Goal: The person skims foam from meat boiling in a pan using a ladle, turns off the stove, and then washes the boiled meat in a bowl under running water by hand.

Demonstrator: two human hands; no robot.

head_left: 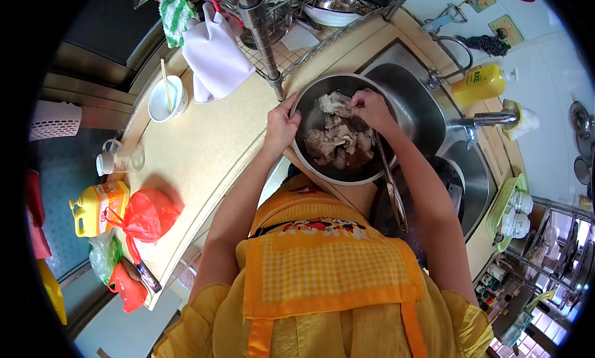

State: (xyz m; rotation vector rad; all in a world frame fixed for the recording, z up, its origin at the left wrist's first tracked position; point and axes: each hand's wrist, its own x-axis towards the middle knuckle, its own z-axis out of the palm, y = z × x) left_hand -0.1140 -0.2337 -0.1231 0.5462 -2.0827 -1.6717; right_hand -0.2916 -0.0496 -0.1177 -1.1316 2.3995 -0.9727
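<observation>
A round metal basin (308,115) sits at the edge of the sink, holding several chunks of pale, cooked-looking meat on the bone (338,141) in a little brownish liquid. My left hand (282,124) grips the basin's left rim, thumb at the inner side. Inside the basin, my right hand (372,109) has its fingers pinched together at a piece of meat (335,103) near the far side; the fingertips are partly hidden. A long metal utensil handle (392,194) leans over the near right rim beneath my right forearm, its working end not clearly visible.
Behind the basin lies a double steel sink (412,104) with a faucet (489,119) and a yellow soap bottle (480,82). A dark pan (434,197) is at the right. On the left counter stand a white bowl (162,104) with chopsticks, a red plastic bag (152,215) and a yellow jug (102,206).
</observation>
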